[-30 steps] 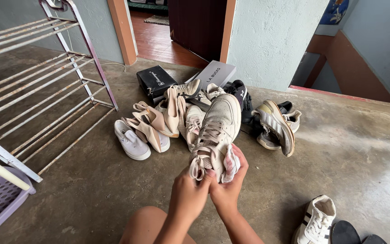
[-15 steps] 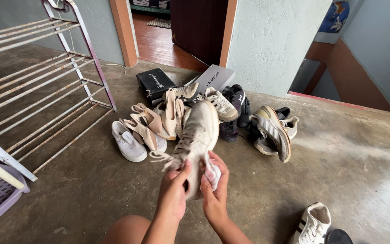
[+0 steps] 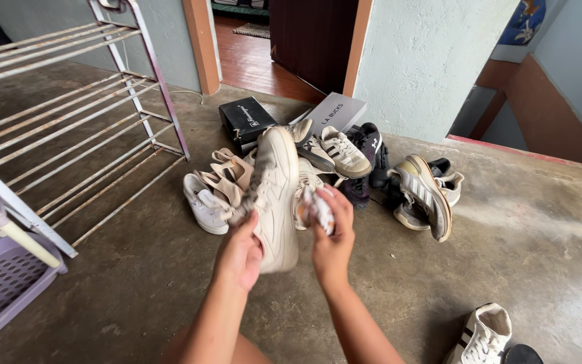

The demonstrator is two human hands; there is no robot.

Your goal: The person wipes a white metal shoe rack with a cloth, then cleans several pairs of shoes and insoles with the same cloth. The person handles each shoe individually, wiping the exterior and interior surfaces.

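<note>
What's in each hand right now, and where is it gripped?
The left hand grips a cream sneaker at its heel end, toe pointing away. The right hand holds a bunched white cloth in its fingers beside the shoe.

Metal shoe rack left; purple basket; shoe pile; black box.

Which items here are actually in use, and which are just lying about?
In use:
- left hand, holding the cream sneaker
- right hand, holding a crumpled cloth

Lying about:
- shoe pile
- two shoeboxes
- metal rack
- purple basket
- striped sneaker
</note>
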